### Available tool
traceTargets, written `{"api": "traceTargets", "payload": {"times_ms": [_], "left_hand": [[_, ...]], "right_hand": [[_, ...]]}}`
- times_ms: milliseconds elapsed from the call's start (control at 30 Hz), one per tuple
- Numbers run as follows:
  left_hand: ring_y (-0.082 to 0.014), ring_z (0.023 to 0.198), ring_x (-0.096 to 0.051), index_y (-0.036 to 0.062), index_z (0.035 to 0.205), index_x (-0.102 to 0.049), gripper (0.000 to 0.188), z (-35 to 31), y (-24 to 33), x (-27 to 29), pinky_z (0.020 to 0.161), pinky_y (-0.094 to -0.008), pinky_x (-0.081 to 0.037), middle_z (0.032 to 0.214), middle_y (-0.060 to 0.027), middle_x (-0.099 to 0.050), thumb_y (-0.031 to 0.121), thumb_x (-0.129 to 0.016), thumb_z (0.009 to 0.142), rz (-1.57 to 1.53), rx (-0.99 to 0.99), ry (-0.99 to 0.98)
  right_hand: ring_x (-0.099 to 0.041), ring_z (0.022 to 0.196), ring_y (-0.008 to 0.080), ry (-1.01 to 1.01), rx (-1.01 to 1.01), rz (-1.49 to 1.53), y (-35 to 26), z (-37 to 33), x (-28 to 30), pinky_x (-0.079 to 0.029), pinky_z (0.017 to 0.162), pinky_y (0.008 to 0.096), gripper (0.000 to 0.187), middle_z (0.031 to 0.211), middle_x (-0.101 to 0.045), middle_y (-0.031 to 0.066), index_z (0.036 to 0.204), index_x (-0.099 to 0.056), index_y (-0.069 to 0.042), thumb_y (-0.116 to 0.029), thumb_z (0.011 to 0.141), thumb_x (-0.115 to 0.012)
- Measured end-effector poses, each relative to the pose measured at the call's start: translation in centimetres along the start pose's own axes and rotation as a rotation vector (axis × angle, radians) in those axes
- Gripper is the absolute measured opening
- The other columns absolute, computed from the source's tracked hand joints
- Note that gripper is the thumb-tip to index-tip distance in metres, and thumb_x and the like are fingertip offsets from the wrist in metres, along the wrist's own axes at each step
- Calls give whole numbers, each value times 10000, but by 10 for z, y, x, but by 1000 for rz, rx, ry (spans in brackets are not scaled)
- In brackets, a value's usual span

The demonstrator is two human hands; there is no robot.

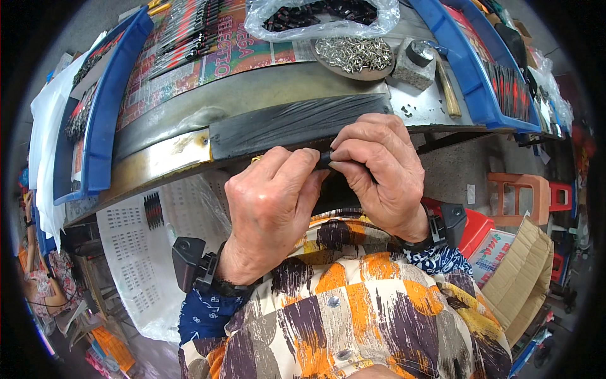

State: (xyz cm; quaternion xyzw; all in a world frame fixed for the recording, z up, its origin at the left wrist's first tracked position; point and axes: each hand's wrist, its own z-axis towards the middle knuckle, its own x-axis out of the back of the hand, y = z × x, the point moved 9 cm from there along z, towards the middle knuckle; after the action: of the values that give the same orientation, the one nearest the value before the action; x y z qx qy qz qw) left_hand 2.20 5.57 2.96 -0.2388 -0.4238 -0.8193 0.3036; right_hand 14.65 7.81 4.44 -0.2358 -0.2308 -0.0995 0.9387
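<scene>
Just past the table's near edge, both my hands meet around a small black rod-shaped piece [324, 160]; its exact kind does not show. My left hand [268, 205] pinches one end between thumb and fingertips. From the other side my right hand [386, 174] grips it with curled fingers, which hide much of it. Behind the hands, a black padded strip [297, 126] runs along the table edge. Farther back stands a round dish [331, 68] heaped with small silvery metal pieces [356, 52]. A clear plastic bag [262, 28] of black parts [315, 15] lies beyond it.
Blue trays [104, 136] [483, 95] with black-and-red pieces flank the table. More such pieces [186, 38] lie in rows on a printed sheet. A stone block [413, 72] and a wooden handle [447, 91] sit at right. Stools [521, 189] and cardboard [521, 278] stand below right.
</scene>
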Motion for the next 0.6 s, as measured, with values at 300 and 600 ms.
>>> {"api": "traceTargets", "payload": {"times_ms": [300, 600], "left_hand": [[-272, 610, -585, 53, 932, -646, 223, -2, 0, 1, 538, -369, -469, 718, -80, -547, 32, -734, 729, 25, -10, 25], [-246, 596, -581, 59, 947, -663, 232, -5, 3, 0, 533, -351, -472, 719, -67, -546, 48, -731, 725, 150, -37, 97]], "right_hand": [[-603, 854, 292, -5, -42, 18, 4, -2, -5, -488, 768, 373, 156, 888, -650, 114, 861, -618, -6, -37, 757, -731], [-594, 839, 264, -15, -104, 17, 11, -6, -12, -489, 731, 336, 160, 906, -643, 116, 863, -607, -6, -24, 769, -734]]}}
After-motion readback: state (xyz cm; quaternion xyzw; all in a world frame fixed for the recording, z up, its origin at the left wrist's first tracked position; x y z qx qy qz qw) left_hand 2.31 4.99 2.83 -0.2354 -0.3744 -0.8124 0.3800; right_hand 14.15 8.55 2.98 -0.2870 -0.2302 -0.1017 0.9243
